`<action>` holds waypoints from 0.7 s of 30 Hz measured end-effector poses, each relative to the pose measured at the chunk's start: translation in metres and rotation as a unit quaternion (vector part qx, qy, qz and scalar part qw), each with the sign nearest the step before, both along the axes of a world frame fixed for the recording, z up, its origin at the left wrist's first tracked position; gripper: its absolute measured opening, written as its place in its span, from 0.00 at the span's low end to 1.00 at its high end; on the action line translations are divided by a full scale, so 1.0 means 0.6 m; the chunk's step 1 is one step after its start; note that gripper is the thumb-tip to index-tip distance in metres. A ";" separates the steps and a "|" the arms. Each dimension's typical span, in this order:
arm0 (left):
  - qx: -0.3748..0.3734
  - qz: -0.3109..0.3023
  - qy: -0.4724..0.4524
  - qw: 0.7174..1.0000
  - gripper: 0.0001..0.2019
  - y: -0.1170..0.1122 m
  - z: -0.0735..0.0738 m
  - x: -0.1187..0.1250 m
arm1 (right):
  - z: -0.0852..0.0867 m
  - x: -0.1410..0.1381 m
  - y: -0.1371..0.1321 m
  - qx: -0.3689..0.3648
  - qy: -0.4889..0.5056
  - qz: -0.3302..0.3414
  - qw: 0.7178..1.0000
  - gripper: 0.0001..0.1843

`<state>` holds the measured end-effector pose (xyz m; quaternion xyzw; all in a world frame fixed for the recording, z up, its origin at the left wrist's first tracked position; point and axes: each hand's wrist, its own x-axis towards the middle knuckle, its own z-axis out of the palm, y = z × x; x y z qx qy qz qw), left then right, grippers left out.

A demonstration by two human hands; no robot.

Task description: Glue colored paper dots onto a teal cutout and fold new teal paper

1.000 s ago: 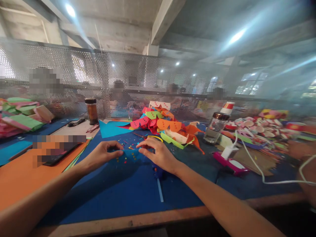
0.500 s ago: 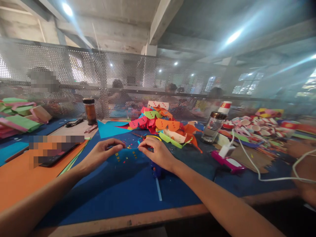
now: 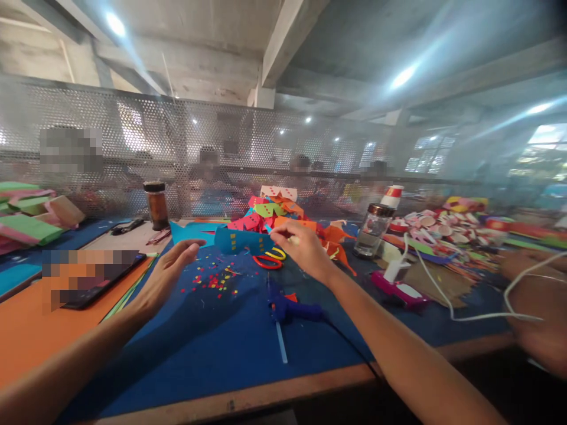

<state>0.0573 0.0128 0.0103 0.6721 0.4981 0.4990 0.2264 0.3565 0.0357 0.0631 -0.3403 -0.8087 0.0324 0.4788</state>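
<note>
My right hand [image 3: 303, 245] pinches the right end of a blue paper cut-out [image 3: 245, 241] that carries small yellow squares. The cut-out is held up in front of a heap of bright paper pieces [image 3: 277, 209]. To its left, my left hand [image 3: 175, 265] is apart from it, fingers stretched out and holding nothing. Below the cut-out lie scissors with red and yellow handles [image 3: 268, 262]. Tiny red and yellow paper squares [image 3: 217, 280] are scattered on the blue table surface. A blue glue gun [image 3: 283, 304] rests nearer me, a pale glue stick [image 3: 282, 343] projecting from it.
Orange sheets [image 3: 26, 330] and a phone [image 3: 106, 283] lie at left. A dark-liquid jar [image 3: 156, 206] stands behind them. At right are a glass bottle [image 3: 372, 230], a pink power strip [image 3: 401, 292] with a white cable, and another person's arm [image 3: 538, 319]. A perforated screen [image 3: 221, 130] spans the back.
The blue cut-out has moved forward and up towards the heap in my right hand. My left hand has let go of it and drawn left. The scissors and glue gun are now uncovered.
</note>
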 end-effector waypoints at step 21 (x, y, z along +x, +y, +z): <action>-0.040 -0.021 0.021 0.999 0.25 -0.015 0.013 0.012 | 0.001 0.195 0.111 0.055 -0.032 -0.232 0.971 0.12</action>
